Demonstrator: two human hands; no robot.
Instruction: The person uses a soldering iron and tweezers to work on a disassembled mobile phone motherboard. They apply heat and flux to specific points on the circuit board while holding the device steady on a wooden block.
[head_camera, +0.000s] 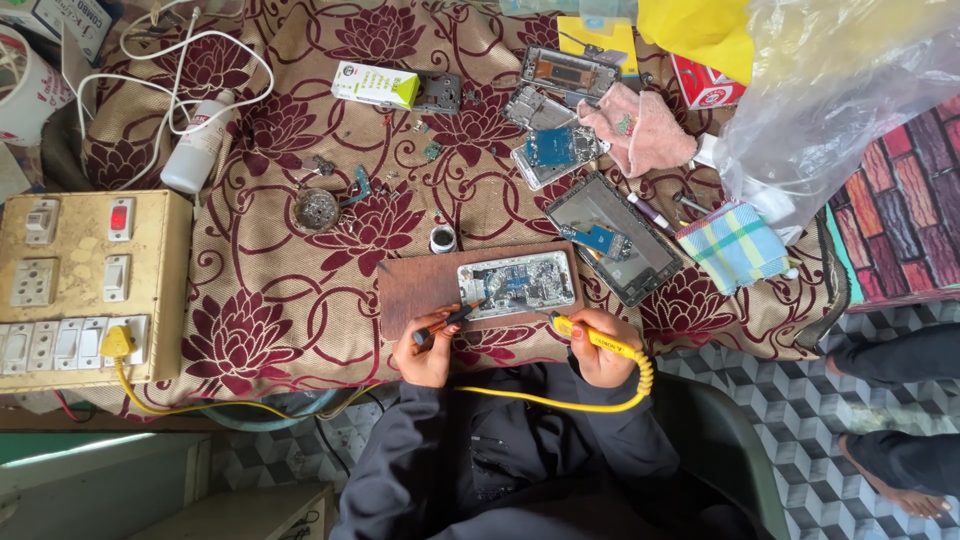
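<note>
Opened phone (517, 284) lies on brown board (420, 285) atop floral cloth (270, 290).

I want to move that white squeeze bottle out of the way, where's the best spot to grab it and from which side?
Grip the white bottle around its wide body, coming from its right side over the patterned cloth. It lies on its side, tilted, nozzle toward the top of the view. White cables loop around its neck and left side, so the lower body is probably the freest part.

Bright, even daylight; soft shadows; sharp focus — slight wide-angle bend at edges
</note>
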